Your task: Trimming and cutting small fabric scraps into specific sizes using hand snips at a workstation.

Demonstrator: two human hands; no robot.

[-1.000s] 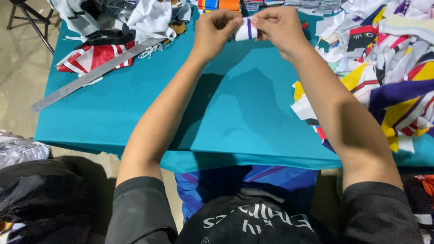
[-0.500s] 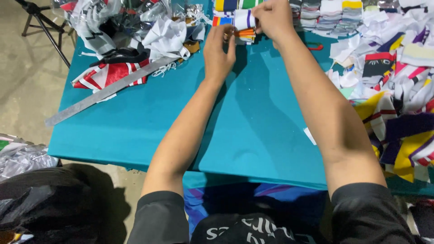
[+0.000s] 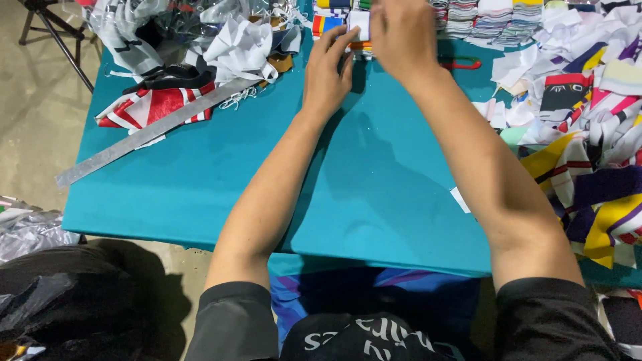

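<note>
Both my arms reach to the far edge of a teal table (image 3: 200,194). My right hand (image 3: 400,37) grips a small folded white and dark fabric bundle (image 3: 359,25) and sets it among a row of folded colourful bundles (image 3: 331,20) at the back. My left hand (image 3: 329,70) has its fingers spread, fingertips touching the left side of that bundle. Much of the bundle is hidden behind my right hand.
A long metal ruler (image 3: 150,130) lies slantwise at the left, over red and white fabric (image 3: 150,107). Crumpled plastic and paper (image 3: 200,33) is piled at the back left. Neat folded stacks (image 3: 495,17) line the back right. Loose colourful fabric scraps (image 3: 588,134) cover the right side.
Both hands have carried the bundle from over the table's middle back to the far row of folded pieces. My left hand has loosened from gripping to touching.
</note>
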